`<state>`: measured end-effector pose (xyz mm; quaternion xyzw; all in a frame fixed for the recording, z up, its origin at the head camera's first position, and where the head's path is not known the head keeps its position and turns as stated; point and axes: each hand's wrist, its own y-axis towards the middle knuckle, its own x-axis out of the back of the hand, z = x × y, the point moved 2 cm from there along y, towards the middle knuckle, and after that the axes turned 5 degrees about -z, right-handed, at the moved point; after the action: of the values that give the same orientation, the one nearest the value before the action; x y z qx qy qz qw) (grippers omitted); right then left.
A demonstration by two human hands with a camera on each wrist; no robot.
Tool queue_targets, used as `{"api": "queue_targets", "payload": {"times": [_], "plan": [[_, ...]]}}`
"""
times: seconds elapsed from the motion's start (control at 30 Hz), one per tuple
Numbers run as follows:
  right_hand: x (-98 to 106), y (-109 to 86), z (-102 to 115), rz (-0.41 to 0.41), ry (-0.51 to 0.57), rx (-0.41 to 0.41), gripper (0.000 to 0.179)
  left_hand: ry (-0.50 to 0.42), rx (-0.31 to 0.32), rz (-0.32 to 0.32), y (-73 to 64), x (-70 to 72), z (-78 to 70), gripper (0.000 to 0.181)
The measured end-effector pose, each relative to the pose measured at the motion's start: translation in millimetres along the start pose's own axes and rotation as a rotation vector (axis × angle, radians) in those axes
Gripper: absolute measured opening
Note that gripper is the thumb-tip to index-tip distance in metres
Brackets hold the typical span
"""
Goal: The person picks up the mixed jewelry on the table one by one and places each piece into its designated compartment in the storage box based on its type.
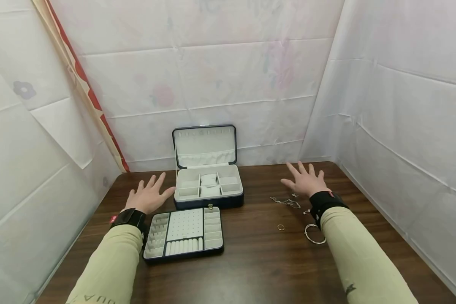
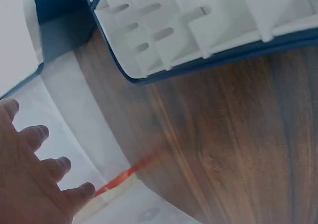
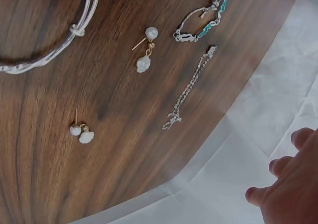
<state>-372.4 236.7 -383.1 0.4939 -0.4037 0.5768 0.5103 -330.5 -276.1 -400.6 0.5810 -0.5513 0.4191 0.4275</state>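
Observation:
My left hand (image 1: 146, 197), fingers spread and holding nothing, is above the table beside a lidded jewellery box (image 1: 209, 203). The box's lid is raised, showing pale compartments with a cushion in the middle ones. In front of it lies a jewellery tray (image 1: 185, 223) with ring rolls and small slots; the left wrist view shows its slotted edge (image 2: 164, 75). My right hand (image 1: 308, 181) is likewise spread, above several pieces of jewellery. Among these are a silver bangle (image 3: 77, 30), two pearl drop earrings (image 3: 143, 64), a bracelet with teal parts (image 3: 204, 29), a fine chain (image 3: 188, 87) and a ring (image 1: 280, 227).
The brown wooden table (image 1: 251, 270) fills the lower part of the head view. White sheets hang behind it (image 1: 251, 84) and along both sides. A strip with a red edge (image 1: 95, 101) runs down the back left corner.

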Motion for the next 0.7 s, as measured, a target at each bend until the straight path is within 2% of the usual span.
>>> {"api": "queue_targets", "payload": {"times": [0.37,0.7], "plan": [[10,-6.0,-1,0.024,-0.013,0.060,0.080,0.001,-0.075,0.024,-4.6,10.2,-18.8,0.097],[7,-8.3,0,0.011,-0.029,0.161,0.077,0.022,-0.166,0.025,-9.9,10.0,-32.8,0.088]]}}
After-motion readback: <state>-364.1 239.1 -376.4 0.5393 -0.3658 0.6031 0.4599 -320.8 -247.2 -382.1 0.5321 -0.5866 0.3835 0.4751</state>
